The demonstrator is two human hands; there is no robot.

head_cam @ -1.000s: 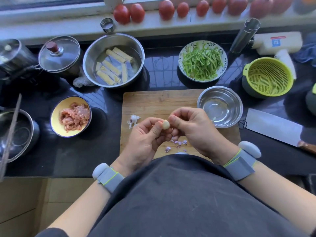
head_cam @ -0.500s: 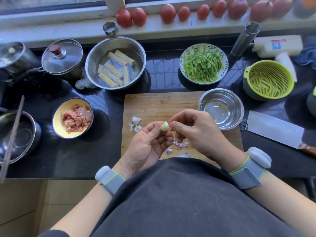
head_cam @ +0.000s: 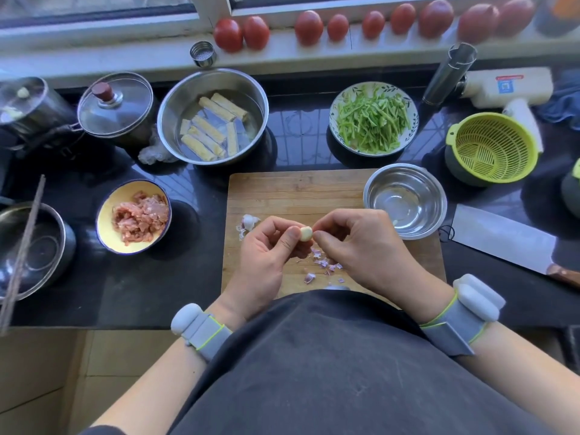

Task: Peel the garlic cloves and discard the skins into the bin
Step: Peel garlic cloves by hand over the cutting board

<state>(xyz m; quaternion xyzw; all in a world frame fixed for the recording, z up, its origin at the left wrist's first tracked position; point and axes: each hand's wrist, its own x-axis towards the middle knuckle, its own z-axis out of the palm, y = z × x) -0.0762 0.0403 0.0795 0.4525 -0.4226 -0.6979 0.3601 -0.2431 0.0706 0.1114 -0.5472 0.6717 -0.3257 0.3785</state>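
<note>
A pale, mostly bare garlic clove (head_cam: 306, 233) is held above the wooden cutting board (head_cam: 292, 189). My left hand (head_cam: 266, 259) pinches it between thumb and fingers. My right hand (head_cam: 361, 246) has its curled fingertips at the clove's right end. Purple-white skin scraps (head_cam: 323, 265) lie on the board under my hands. More garlic pieces with skin (head_cam: 249, 221) sit on the board just left of my left hand. No bin shows in the head view.
A small steel bowl (head_cam: 405, 199) stands on the board's right corner. A cleaver (head_cam: 502, 238) lies to the right. A yellow bowl of minced meat (head_cam: 135, 215) sits on the left. Further back are a steel bowl of rolls (head_cam: 213, 117), a plate of green strips (head_cam: 373, 119) and a green colander (head_cam: 492, 146).
The clove has been turned between my fingers, from upright to lying sideways. Both hands stay over the board's middle. A few more skin scraps lie under them.
</note>
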